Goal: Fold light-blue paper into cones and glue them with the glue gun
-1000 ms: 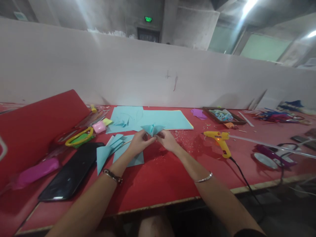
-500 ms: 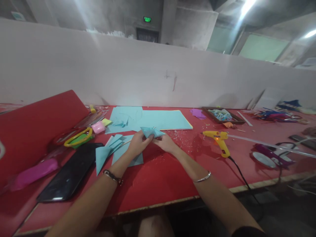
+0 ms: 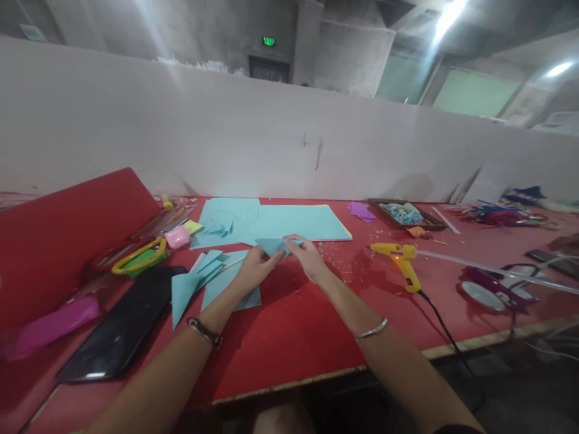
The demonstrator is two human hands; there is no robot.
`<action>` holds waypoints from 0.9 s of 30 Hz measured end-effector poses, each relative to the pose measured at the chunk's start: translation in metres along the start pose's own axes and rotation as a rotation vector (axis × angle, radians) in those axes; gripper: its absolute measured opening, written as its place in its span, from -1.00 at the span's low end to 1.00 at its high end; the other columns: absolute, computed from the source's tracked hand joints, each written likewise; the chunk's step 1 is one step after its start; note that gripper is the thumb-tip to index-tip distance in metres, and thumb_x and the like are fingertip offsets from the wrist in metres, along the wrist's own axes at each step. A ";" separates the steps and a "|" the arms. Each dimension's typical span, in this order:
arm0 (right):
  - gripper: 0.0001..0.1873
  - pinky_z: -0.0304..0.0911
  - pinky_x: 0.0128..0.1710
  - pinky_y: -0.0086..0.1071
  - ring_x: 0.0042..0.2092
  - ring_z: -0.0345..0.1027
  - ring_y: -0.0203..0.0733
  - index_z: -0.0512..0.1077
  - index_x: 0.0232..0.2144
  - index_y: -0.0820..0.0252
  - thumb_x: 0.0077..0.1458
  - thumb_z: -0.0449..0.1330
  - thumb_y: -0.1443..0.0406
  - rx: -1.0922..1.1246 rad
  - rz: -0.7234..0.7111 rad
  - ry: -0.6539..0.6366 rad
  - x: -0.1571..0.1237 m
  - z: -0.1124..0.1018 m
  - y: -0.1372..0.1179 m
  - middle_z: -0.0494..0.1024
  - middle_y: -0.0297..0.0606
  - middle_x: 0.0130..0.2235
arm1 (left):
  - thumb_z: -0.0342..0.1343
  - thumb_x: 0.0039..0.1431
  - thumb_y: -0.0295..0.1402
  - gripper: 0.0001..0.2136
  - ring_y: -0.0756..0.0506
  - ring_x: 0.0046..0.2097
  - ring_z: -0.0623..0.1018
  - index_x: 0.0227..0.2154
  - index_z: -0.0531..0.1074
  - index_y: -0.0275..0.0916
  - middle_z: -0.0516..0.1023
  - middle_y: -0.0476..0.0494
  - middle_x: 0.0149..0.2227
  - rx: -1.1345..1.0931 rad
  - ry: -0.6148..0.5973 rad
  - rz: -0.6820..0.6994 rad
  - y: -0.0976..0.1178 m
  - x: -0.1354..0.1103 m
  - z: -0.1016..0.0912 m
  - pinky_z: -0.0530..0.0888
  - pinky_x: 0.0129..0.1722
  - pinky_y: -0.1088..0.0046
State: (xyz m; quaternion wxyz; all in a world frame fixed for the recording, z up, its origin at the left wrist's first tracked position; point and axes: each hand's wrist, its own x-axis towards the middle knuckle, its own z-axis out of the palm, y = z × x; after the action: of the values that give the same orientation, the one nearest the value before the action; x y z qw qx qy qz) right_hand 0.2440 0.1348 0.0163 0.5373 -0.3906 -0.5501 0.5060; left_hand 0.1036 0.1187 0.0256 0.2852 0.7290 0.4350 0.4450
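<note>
Between my two hands is a folded piece of light blue paper (image 3: 270, 245), held up over the red table (image 3: 289, 349). My left hand (image 3: 259, 265) pinches its left side, thumb on top. On the right edge, the fingers and thumb of my right hand (image 3: 306, 256) close on the same paper. Just left of my left hand lie several folded blue paper pieces (image 3: 185, 290) and a flat blue sheet (image 3: 248, 298), with a thin pale stick (image 3: 231, 264) over it. Larger blue sheets (image 3: 303, 222) lie behind my hands.
On the right rests a yellow glue gun (image 3: 400, 259), its light on and its cord over the table edge. A brown tray (image 3: 434, 224) of scraps stands behind it. At left are a black phone-like slab (image 3: 122, 325), a yellow-handled tool (image 3: 140, 256) and a pink packet (image 3: 58, 325).
My right hand has shifted its grip from under the paper to its upper right edge, fingers now on top. My left hand still holds the paper. The view has tilted slightly.
</note>
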 end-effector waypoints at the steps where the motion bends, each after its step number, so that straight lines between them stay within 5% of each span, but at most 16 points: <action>1: -0.70 0.13 -0.42 -0.45 -0.46 0.18 -0.34 0.37 -0.44 0.17 -0.20 0.19 0.09 -0.013 -0.005 0.019 0.000 -0.001 0.000 0.32 -0.43 -0.55 | -0.03 0.02 -0.17 -0.73 -0.02 -0.46 0.38 -0.51 0.39 -0.30 0.47 -0.03 -0.52 -0.008 -0.001 -0.003 0.000 0.000 0.001 0.32 -0.46 0.52; 10: -0.73 -0.01 -0.53 -0.48 -0.57 0.02 -0.39 0.33 -0.46 0.15 -0.22 0.20 0.12 -0.131 -0.011 0.069 -0.004 -0.003 -0.005 0.17 -0.53 -0.65 | -0.03 0.00 -0.19 -0.72 0.04 -0.58 0.24 -0.67 0.27 -0.26 0.25 0.07 -0.68 -0.029 -0.008 -0.054 -0.001 0.000 0.002 0.21 -0.57 0.54; 21: -0.78 0.18 -0.29 -0.40 -0.33 0.26 -0.28 0.28 -0.46 0.17 -0.20 0.18 0.20 -0.106 -0.131 -0.032 -0.003 0.000 -0.007 0.36 -0.36 -0.39 | -0.10 0.00 -0.17 -0.73 0.04 -0.53 0.24 -0.63 0.21 -0.25 0.24 0.06 -0.63 -0.043 -0.001 -0.097 -0.001 0.001 -0.002 0.21 -0.52 0.53; 27: -0.77 0.17 -0.34 -0.42 -0.38 0.22 -0.30 0.33 -0.35 0.16 -0.09 0.10 0.17 -0.141 -0.146 -0.078 -0.006 0.002 -0.008 0.32 -0.40 -0.48 | -0.09 -0.07 -0.25 -0.81 0.02 -0.50 0.26 -0.58 0.28 -0.26 0.27 0.07 -0.61 -0.039 -0.047 -0.094 0.002 0.001 -0.003 0.23 -0.49 0.53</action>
State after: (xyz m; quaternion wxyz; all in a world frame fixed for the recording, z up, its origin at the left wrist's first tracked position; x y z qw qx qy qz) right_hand 0.2432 0.1273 0.0235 0.5219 -0.3665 -0.6319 0.4404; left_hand 0.1017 0.1191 0.0288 0.3303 0.7121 0.4533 0.4223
